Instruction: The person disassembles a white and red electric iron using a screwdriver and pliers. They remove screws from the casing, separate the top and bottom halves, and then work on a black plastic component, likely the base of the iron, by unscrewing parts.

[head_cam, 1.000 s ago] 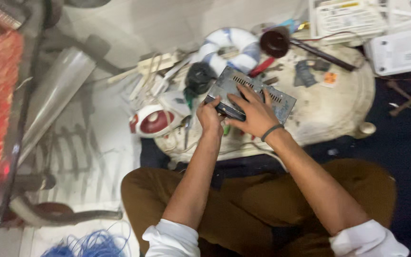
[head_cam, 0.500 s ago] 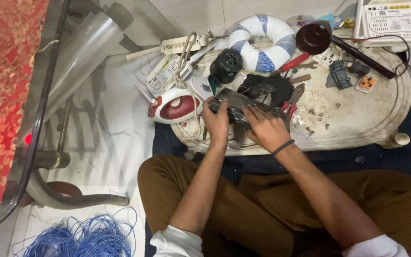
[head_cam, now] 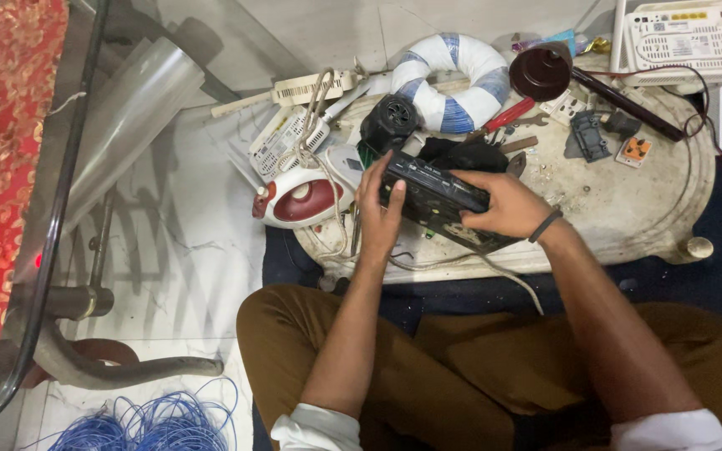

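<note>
1. nearest the camera, crossed legs in brown trousers, person seated on the floor; blue wire coil at bottom left, cut off by the frame edge.
2. both hands closed on the black electronic box, held tilted just above the near edge of the worn oval board.
3. left hand clamps the box's left end, fingers wrapped round it; right hand lies over the right side, wristband on.
4. judgement: steady the box with one hand, work with the other, keep the trailing cable from snagging.
5. just beside the left hand, a red and white iron with its cord.
6. farther back, a blue and white wound ring, red-handled screwdriver, small parts.
7. hard to tell: box underside hidden, black thing behind it unclear, white devices at top right cut off.
</note>
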